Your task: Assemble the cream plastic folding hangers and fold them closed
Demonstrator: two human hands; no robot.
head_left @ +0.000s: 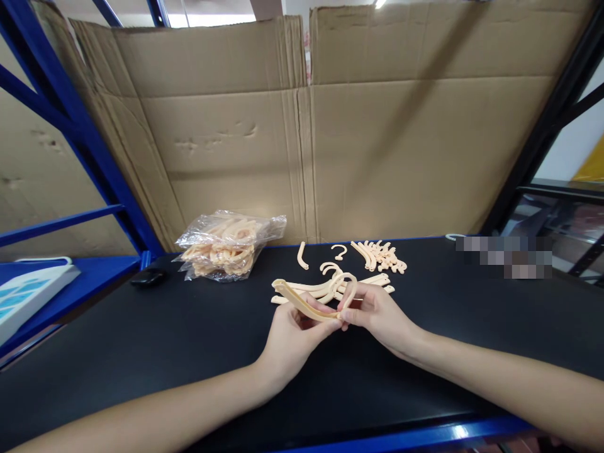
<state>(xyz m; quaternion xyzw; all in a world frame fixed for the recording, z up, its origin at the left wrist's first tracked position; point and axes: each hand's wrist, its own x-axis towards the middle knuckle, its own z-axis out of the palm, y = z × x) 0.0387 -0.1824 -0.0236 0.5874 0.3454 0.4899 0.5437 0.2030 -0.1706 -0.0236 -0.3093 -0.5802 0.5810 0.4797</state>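
My left hand (295, 333) is closed around a cream plastic hanger arm (302, 305), which slants up to the left. In my right hand (377, 314) a curved hanger hook (352, 292) is pinched near its base. The hook's base meets the inner end of the arm between my fingertips; whether they are locked together cannot be made out. Just behind my hands lie several hangers (325, 288) with hooks, overlapping one another. Farther back are a loose hanger arm (302, 257), a loose hook (338, 252) and a pile of hanger parts (380, 255).
Clear plastic bags of hanger parts (226, 245) are stacked at the back left, near a black computer mouse (148, 277). Cardboard panels (401, 138) stand behind the black table (189, 352). Blue metal posts (94, 151) rise on the left, with a white-and-blue object (35, 292) beside them.
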